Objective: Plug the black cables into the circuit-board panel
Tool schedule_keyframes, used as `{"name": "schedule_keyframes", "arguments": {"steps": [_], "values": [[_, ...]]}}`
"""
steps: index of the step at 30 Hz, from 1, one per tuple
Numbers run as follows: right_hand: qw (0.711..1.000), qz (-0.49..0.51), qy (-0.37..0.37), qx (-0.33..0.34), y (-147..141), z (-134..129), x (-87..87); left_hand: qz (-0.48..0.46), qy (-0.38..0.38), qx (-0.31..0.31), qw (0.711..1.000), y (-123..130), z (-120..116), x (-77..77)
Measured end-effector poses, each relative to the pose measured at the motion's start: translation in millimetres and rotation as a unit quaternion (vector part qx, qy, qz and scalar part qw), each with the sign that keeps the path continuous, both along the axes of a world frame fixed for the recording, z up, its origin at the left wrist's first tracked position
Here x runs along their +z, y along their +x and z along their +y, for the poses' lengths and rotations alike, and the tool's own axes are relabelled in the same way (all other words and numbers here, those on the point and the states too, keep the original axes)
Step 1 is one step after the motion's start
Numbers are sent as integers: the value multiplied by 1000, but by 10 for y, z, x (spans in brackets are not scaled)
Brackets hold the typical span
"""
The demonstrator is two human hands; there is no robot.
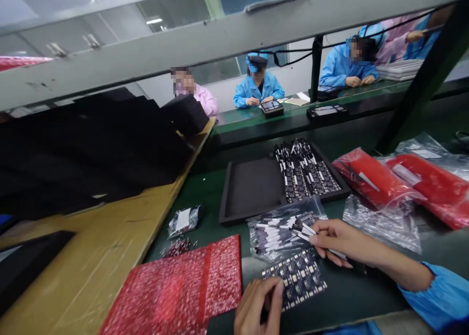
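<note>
A dark panel of small circuit boards (pixel 298 279) lies on the green bench right in front of me. My left hand (pixel 258 305) is closed at the panel's lower left edge, thumb and forefinger pinching it. In my right hand (pixel 339 242) are several thin cables (pixel 303 231) with white labels and black ends, gripped between thumb and fingers. They are above an opened clear plastic bag (pixel 289 212), where more labelled cables (pixel 271 234) lie. Beyond the bag, a black foam tray (pixel 249 190) holds rows of circuit boards with cables (pixel 306 173) in its right part.
Red bubble wrap (pixel 179 288) lies left, near a pile of small parts (pixel 178 247) and a small silvery bag (pixel 184 221). Red packages (pixel 375 178) in clear plastic sit right. Black sheets (pixel 91 149) stand on a yellowish board (pixel 110 237). Co-workers sit beyond a shelf beam (pixel 220 36).
</note>
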State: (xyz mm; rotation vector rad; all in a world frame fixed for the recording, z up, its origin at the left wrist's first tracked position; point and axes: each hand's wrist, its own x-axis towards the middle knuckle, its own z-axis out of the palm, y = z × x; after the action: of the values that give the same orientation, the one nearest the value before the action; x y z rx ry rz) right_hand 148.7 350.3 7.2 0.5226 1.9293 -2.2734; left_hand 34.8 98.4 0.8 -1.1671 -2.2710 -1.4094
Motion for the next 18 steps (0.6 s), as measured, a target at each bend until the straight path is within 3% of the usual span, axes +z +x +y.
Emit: {"name": "schedule_keyframes", "arguments": {"steps": [6,8,11,18], "values": [[997,-33,-12,62,-4,-138,-51,-171,-82,-67,980,8,111,-26],[996,-43,-19,81,6,-177,-74,-250,-100,-94,958,10,169,-10],[994,-50,-25,97,28,-211,-96,-401,-94,-116,904,14,231,16],[994,-47,-23,98,47,-198,-78,-499,-93,-150,848,1,210,62]]}}
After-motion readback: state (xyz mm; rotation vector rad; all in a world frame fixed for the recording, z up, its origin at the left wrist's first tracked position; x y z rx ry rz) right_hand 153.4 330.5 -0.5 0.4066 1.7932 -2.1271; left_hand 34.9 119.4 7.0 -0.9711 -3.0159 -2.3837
